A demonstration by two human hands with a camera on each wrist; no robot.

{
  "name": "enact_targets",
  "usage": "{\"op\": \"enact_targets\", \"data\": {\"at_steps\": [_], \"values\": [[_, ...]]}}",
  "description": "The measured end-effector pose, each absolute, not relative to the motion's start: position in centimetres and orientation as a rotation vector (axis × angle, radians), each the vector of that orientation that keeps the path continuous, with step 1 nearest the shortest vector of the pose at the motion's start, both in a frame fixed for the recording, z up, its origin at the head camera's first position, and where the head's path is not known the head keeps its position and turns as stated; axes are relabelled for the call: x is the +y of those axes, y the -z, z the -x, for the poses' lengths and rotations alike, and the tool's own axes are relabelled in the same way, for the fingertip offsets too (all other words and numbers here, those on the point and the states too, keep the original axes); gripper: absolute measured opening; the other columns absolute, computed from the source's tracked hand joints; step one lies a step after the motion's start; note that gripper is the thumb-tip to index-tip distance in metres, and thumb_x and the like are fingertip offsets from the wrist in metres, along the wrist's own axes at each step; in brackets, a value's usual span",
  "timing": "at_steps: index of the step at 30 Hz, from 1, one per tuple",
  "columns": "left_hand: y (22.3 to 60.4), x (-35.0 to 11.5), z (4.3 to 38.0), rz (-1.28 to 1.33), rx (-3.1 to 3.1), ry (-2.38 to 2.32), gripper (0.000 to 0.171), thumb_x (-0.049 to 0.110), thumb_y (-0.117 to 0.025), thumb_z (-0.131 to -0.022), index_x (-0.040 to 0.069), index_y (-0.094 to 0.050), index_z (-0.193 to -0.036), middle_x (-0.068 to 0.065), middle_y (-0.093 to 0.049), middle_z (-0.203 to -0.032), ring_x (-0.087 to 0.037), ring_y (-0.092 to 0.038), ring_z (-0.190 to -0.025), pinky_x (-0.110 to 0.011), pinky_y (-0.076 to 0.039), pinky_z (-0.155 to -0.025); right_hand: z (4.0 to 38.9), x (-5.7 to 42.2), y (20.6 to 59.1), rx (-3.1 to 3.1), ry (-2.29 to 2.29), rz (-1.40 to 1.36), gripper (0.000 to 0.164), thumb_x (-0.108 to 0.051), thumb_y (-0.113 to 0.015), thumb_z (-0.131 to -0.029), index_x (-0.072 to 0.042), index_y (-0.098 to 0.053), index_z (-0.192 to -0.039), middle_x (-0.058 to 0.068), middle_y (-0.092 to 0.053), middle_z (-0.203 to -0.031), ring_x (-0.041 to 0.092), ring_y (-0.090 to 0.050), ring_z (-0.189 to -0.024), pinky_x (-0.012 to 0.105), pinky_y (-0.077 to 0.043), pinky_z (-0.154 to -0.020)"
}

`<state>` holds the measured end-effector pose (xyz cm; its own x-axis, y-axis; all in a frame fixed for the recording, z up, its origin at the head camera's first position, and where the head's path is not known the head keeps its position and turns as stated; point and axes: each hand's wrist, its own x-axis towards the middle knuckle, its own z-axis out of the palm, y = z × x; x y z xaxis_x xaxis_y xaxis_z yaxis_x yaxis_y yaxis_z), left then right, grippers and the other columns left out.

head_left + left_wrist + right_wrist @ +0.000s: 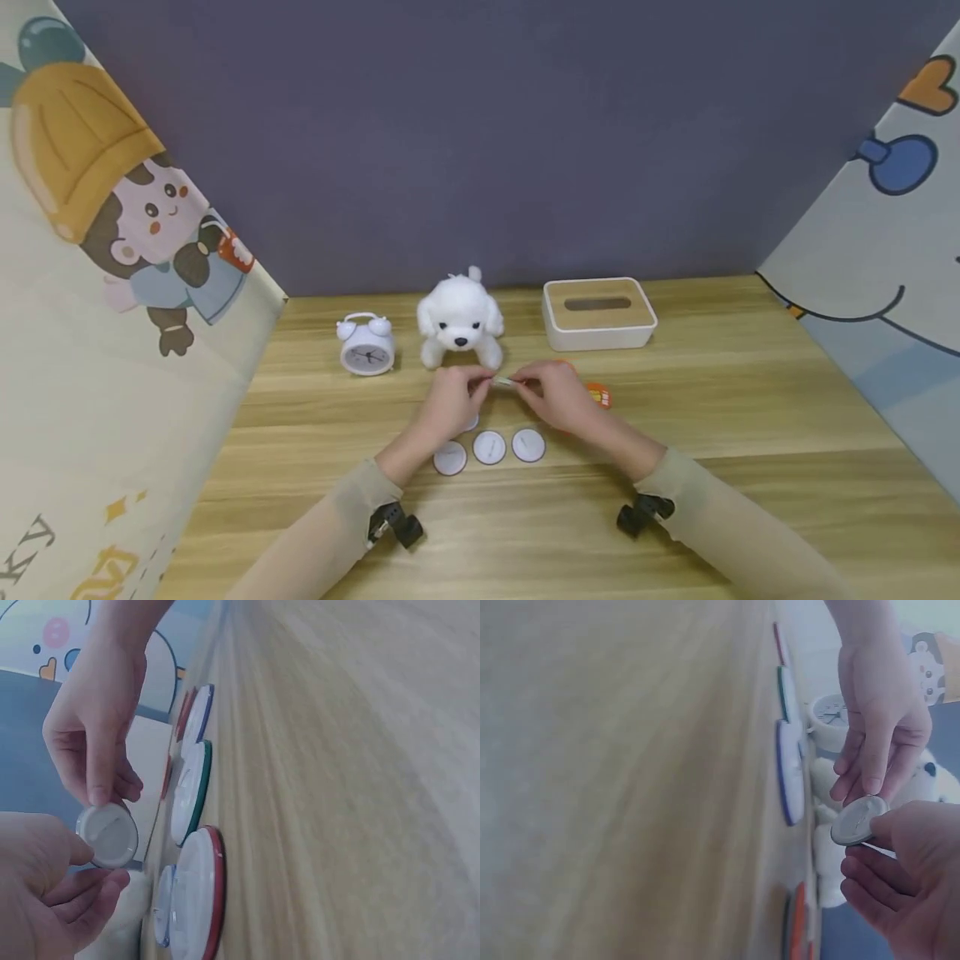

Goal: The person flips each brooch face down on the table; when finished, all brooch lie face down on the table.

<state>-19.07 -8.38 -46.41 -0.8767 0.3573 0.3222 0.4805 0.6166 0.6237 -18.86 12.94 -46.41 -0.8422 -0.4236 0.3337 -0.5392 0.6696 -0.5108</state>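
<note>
My left hand (452,398) and right hand (558,398) meet in front of the white plush dog (459,321). Between them is a small round pin-back badge (110,836), raised above the tabletop, with thumb and fingers of each hand pinching opposite edges. Its pale back, with a pin across it, shows in both wrist views. Below the hands, three badges (490,447) lie back side up in a loose row. A further badge (471,422) is partly hidden by my left hand. In the left wrist view, red, green and blue rims edge the row.
A white alarm clock (367,346) stands left of the dog. To its right sits a white tissue box (600,317) with a wooden lid. Orange flat pieces (599,395) lie partly hidden behind my right hand. A dark panel (487,142) rises along the table's back.
</note>
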Motion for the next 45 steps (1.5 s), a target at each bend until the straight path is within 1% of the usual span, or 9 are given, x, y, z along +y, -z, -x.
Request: {"op": "enact_targets", "data": {"at_steps": [3,8,15,21,27,30,36,40,45], "values": [[46.2,-8.3,18.9,0.679,-2.618,1.143,0.021,0.002,-0.074,-0.095,0.001,-0.080,-0.115,-0.011,-0.083,-0.094,-0.013,-0.075,-0.073,-0.018,-0.060,-0.066,18.9,13.0,46.0,-2.682,-0.986,-0.756,0.008,-0.010,-0.076,-0.097,-0.007,-0.082,-0.100,0.007,-0.083,-0.095,0.016,-0.079,-0.084,0.029,-0.066,-0.077],[45.9,-8.2,18.5,0.728,-2.605,1.129,0.037,0.006,-0.083,-0.089,0.002,-0.076,-0.125,-0.013,-0.083,-0.099,-0.020,-0.080,-0.083,-0.026,-0.065,-0.074,18.9,13.2,45.5,-2.703,-1.110,-0.693,0.008,-0.009,-0.075,-0.098,-0.005,-0.080,-0.101,0.006,-0.081,-0.091,0.011,-0.073,-0.077,0.023,-0.062,-0.071],[45.4,-8.0,18.2,0.772,-2.643,1.026,0.050,0.010,-0.090,-0.083,0.002,-0.074,-0.130,-0.009,-0.079,-0.095,-0.021,-0.076,-0.087,-0.031,-0.065,-0.082,19.1,13.5,45.3,-2.728,-1.236,-0.617,0.016,-0.006,-0.070,-0.100,-0.004,-0.074,-0.116,0.005,-0.076,-0.087,0.008,-0.067,-0.074,0.022,-0.058,-0.068],[45.0,-7.8,18.3,0.793,-2.675,1.008,0.050,0.011,-0.091,-0.083,0.000,-0.074,-0.129,-0.009,-0.077,-0.093,-0.022,-0.073,-0.088,-0.033,-0.063,-0.082,18.9,13.6,45.0,-2.746,-1.220,-0.659,0.021,-0.005,-0.071,-0.099,-0.005,-0.072,-0.120,0.003,-0.074,-0.086,0.007,-0.064,-0.074,0.022,-0.057,-0.068],[45.4,-8.0,18.3,0.844,-2.721,0.984,0.043,0.012,-0.091,-0.084,0.004,-0.077,-0.123,-0.011,-0.077,-0.102,-0.024,-0.072,-0.093,-0.034,-0.062,-0.084,18.5,13.8,45.3,-2.771,-1.039,-0.816,0.043,-0.018,-0.089,-0.084,-0.006,-0.075,-0.123,0.002,-0.074,-0.102,0.013,-0.068,-0.091,0.029,-0.060,-0.080],[45.5,-8.0,18.2,0.861,-2.779,0.920,0.044,0.016,-0.091,-0.084,0.005,-0.077,-0.125,-0.011,-0.075,-0.103,-0.021,-0.069,-0.093,-0.035,-0.061,-0.084,18.3,13.8,45.5,-2.764,-0.940,-0.869,0.046,-0.021,-0.093,-0.080,-0.008,-0.077,-0.121,0.003,-0.073,-0.105,0.018,-0.068,-0.096,0.033,-0.059,-0.084],[45.8,-8.0,18.1,0.881,-2.812,0.867,0.045,0.016,-0.091,-0.083,0.005,-0.077,-0.125,-0.011,-0.071,-0.101,-0.020,-0.065,-0.091,-0.037,-0.060,-0.083,18.2,13.4,45.9,-2.816,-0.840,-0.891,0.045,-0.022,-0.090,-0.084,-0.004,-0.077,-0.123,0.007,-0.071,-0.109,0.022,-0.067,-0.102,0.041,-0.060,-0.091],[46.3,-8.0,18.1,0.887,-2.837,0.877,0.043,0.014,-0.091,-0.083,0.006,-0.078,-0.124,-0.012,-0.074,-0.105,-0.023,-0.068,-0.094,-0.038,-0.061,-0.084,18.1,13.2,46.3,-2.884,-0.779,-0.874,0.046,-0.024,-0.089,-0.086,-0.005,-0.076,-0.125,0.005,-0.070,-0.108,0.019,-0.064,-0.101,0.039,-0.059,-0.090],[46.6,-8.0,18.2,0.897,-2.845,0.843,0.043,0.015,-0.091,-0.083,0.005,-0.078,-0.123,-0.014,-0.076,-0.108,-0.028,-0.071,-0.102,-0.043,-0.061,-0.093,18.1,12.9,46.7,-2.906,-0.747,-0.881,0.046,-0.023,-0.089,-0.087,-0.003,-0.075,-0.126,0.006,-0.070,-0.107,0.019,-0.063,-0.098,0.038,-0.058,-0.087]]}}
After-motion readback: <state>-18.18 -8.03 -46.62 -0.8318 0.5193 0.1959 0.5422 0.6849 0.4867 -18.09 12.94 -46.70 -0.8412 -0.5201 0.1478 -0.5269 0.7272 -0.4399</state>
